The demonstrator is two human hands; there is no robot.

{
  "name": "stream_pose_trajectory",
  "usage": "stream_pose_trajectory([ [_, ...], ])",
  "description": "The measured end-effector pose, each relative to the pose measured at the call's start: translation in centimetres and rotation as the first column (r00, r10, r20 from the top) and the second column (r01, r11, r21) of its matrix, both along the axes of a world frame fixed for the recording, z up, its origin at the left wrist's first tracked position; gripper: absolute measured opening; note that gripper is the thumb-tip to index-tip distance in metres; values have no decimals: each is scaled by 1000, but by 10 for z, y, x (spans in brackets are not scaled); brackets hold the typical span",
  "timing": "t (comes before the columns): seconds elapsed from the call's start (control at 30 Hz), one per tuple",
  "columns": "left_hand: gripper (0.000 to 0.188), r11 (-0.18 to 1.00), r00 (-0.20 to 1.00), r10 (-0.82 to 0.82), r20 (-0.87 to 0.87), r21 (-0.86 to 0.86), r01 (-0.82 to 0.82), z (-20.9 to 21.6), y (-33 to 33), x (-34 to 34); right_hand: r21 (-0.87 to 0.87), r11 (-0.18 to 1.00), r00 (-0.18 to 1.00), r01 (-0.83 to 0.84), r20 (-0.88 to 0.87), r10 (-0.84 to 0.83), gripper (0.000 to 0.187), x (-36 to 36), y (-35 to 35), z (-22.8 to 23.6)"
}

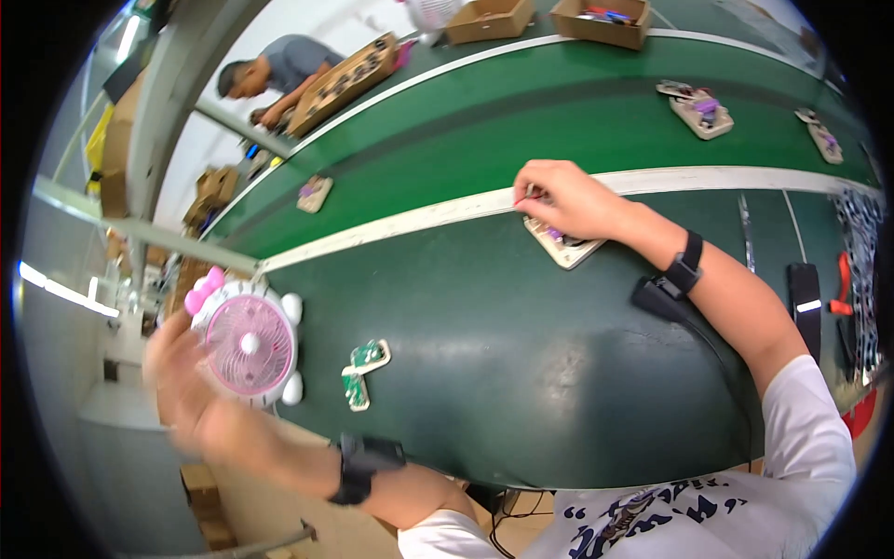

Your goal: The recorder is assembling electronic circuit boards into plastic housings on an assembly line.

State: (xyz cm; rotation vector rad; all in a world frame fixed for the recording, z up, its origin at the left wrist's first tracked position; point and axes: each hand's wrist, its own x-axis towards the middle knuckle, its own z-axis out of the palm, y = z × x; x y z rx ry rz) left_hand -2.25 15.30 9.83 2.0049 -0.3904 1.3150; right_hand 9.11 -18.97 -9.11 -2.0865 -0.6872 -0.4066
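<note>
My right hand (pixel 568 200) is closed at the white strip along the bench's far edge. A small red bit shows at its fingertips, but what they pinch is mostly hidden. Under that hand, partly covered, lies a cream plastic casing (pixel 565 253) with a purple part inside. My left hand (pixel 186 377) is raised at the far left, smeared by motion, so its fingers cannot be read. It overlaps the edge of a white and pink fan (pixel 250 343) with a pink bow. Two small casing pieces with green circuit boards (pixel 370 355) lie to the right of the fan.
Beyond the white strip, a green conveyor belt (pixel 419 158) carries several cream casings, one (pixel 703 114) at the right. Cardboard boxes (pixel 601 20) stand behind it. At far left a person (pixel 298 70) works beside a tray (pixel 345 82). A black cabled device (pixel 659 296) lies near my right forearm.
</note>
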Motion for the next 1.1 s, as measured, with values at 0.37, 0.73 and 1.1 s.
stream_pose_trajectory([
  [0.37, 46, 833, 513, 351, -783, 512, 212, -156, 72, 34, 148, 989, 969, 13, -247, 24, 12, -6, -42, 32],
  [0.73, 15, 751, 391, -660, -642, -576, 323, -179, -122, 112, 194, 979, 982, -63, -164, 96, 14, 5, -51, 26],
  [1.1, 20, 597, 59, -760, -647, -659, 457, -213, -185, 118, 87, 989, 949, -117, -283, 137, 20, -2, -70, 40],
])
